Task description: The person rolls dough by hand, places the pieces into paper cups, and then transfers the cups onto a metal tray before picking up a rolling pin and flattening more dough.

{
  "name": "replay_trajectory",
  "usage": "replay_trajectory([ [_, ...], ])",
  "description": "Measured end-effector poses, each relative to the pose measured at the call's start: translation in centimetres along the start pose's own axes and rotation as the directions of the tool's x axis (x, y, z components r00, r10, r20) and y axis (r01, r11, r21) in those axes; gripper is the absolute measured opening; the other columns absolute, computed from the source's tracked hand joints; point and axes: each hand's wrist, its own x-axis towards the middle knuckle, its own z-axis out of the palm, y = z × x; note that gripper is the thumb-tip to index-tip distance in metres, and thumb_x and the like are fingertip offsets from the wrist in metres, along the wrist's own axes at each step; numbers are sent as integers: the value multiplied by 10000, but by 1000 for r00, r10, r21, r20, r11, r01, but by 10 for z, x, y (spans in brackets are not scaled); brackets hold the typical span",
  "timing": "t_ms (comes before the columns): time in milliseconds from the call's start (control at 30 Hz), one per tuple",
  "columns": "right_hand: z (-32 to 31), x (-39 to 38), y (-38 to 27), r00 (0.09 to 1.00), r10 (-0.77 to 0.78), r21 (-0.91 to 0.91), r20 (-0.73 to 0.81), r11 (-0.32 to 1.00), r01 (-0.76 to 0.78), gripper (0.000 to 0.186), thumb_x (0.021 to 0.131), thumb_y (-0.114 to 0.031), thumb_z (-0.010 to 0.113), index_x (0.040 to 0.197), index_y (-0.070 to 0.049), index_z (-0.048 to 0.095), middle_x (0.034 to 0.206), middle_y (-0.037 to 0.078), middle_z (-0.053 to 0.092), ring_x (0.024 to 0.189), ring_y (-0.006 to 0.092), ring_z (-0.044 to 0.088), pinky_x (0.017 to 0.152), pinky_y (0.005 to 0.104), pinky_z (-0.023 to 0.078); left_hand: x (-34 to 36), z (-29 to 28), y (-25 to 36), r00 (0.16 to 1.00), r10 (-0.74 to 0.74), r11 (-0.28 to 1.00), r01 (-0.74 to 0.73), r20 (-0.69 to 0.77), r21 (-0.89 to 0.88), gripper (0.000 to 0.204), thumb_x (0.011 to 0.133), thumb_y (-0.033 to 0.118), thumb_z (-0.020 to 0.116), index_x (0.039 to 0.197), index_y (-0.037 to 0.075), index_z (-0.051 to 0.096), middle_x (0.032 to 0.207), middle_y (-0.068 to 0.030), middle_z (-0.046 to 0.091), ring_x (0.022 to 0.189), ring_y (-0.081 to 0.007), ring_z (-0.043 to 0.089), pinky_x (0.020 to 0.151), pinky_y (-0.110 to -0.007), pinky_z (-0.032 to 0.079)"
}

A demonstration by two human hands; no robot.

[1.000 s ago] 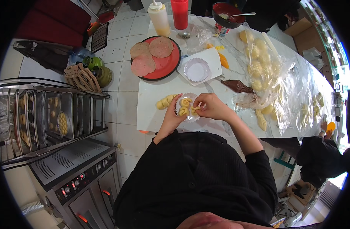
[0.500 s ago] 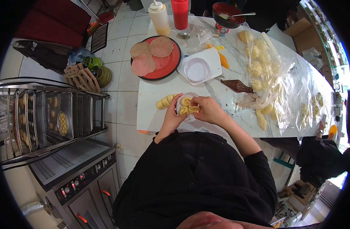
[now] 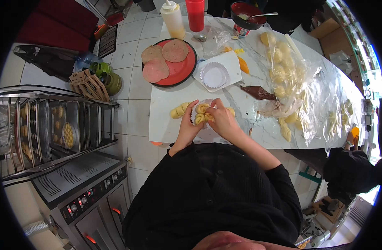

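Note:
My left hand grips the side of a white fluted paper cup holding small dough spirals with a visible filling. My right hand has its fingertips closed on the right-hand spiral inside the cup. A sliced pale dough log lies just left of my hands, and another dough piece shows beside my right fingers. Above them are a red plate with several round meat slices, and a white board bearing another paper cup.
A white marble table carries bottles, a bowl, a brown piping bag and plastic-covered dough balls. A tray rack and oven stand at left. A co-worker is at the far right.
My right hand has moved slightly left and its fingers are now further up over the cup, pressed among the spirals. A dough piece has come into view right of them. The co-worker's hand has shifted.

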Motion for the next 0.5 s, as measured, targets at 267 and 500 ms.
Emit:
replay_trajectory([
  [267,0,-11,-6,997,-73,-19,19,997,73,270,682,-83,678,943,-40,622,959,126,575,920,320,543,793,406,429,-2,-11,-22,991,-115,930,131,65,-343,761,643,-139,540,1335,76,312,1223,-85,432,1117,-178,454,914,-283,409],
  [500,-47,-5,37,997,-76,141,-30,987,79,364,673,-133,696,1019,-56,610,1048,153,549,979,311,520,859,379,414,-2,-21,-28,986,-146,860,164,77,-483,763,641,-180,504,1334,64,298,1252,-84,422,1163,-203,447,955,-316,404],
])
